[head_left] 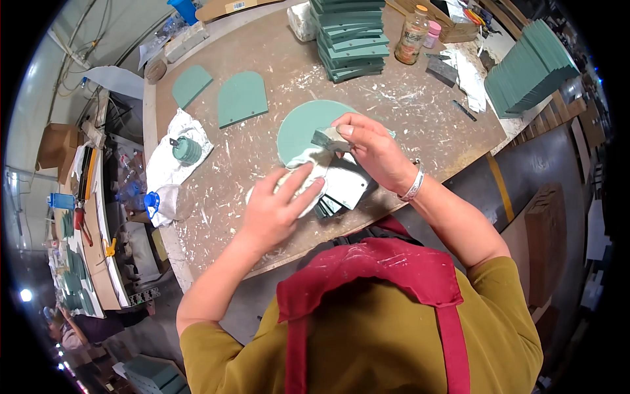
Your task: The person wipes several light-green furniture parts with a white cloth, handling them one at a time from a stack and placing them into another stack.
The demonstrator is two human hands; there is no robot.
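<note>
My right hand [371,148] pinches a small flat grey-green piece [326,139] between thumb and fingers, over the right part of a large rounded green panel [305,125]. Beside it, my left hand [275,207] lies with fingers spread on a crumpled white cloth [314,161], which covers the panel's near edge. Under and next to the cloth, white sheets [348,187] and a few dark strips [330,206] lie near the table's front edge. What the cloth hides beneath my left fingers I cannot see.
Two smaller green panels [243,98] lie on the paint-marked table [216,177]. A tall stack of green panels [351,46] stands at the back, another stack [528,69] at the right. A glass jar [412,36] stands behind. A round green container [188,151] sits on cloth at left.
</note>
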